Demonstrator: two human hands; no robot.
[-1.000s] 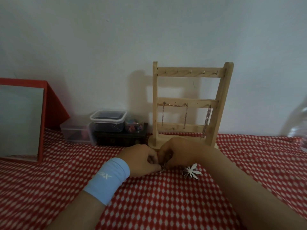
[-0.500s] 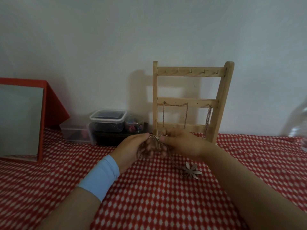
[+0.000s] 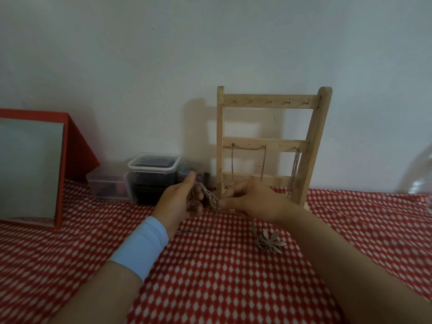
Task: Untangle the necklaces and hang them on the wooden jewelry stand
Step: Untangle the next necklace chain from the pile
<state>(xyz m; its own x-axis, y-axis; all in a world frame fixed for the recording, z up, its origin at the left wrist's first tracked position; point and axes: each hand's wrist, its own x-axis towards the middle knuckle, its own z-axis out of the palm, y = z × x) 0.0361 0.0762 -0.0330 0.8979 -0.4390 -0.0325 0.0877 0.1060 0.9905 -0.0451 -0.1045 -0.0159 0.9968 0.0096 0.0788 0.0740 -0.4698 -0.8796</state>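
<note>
The tangled necklace is held up just in front of the wooden jewelry stand, low by its left post and lifted clear of the checked cloth. One side is gripped by the left hand, fingers curled about a loop of chain. The other is pinched between thumb and fingertips of the right hand. A strand is let down from that pinch to a leaf-shaped pendant, which lies on the cloth in front of the stand.

Untangling is judged to be the step in hand; this piece is not yet hung. Next, the knot would need teasing apart gently, then a free hook chosen. Chains are already hung from the stand's middle rail, while the top-rail hooks are bare.

Left of the stand, a lidded clear tub is seen with dark contents that cannot be made out. Further left is a low clear box with something reddish inside.
</note>
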